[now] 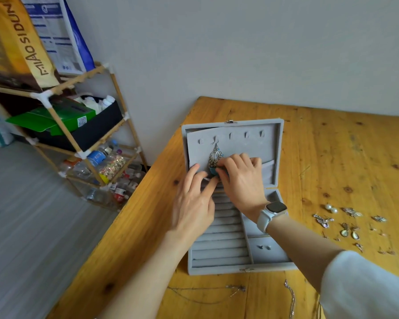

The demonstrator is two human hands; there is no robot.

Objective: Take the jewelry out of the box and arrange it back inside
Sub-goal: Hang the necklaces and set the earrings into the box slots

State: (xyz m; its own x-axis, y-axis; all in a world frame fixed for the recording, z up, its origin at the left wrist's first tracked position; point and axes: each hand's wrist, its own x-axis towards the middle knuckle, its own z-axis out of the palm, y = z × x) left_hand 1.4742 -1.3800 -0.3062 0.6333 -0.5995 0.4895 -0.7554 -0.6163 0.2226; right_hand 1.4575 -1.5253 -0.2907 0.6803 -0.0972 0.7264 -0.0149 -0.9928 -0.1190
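Note:
A grey velvet jewelry box [270,269] lies open on the wooden table, its lid [276,143] leaning back. A silver and blue dangling earring [215,157] hangs from a hook on the lid's inner panel. My right hand [240,178] pinches the earring's blue lower end against the panel. My left hand [194,203] touches the same spot with its fingertips, fingers mostly straight. Two small studs [264,247] sit in a right-hand compartment of the box. The ring rows [219,247] look bare.
Several earrings [348,226], among them a pearl pair [331,208], lie on the table [332,157] right of the box. Thin chains [235,288] lie along the near edge. A bamboo shelf [83,134] with bottles and bags stands at the left.

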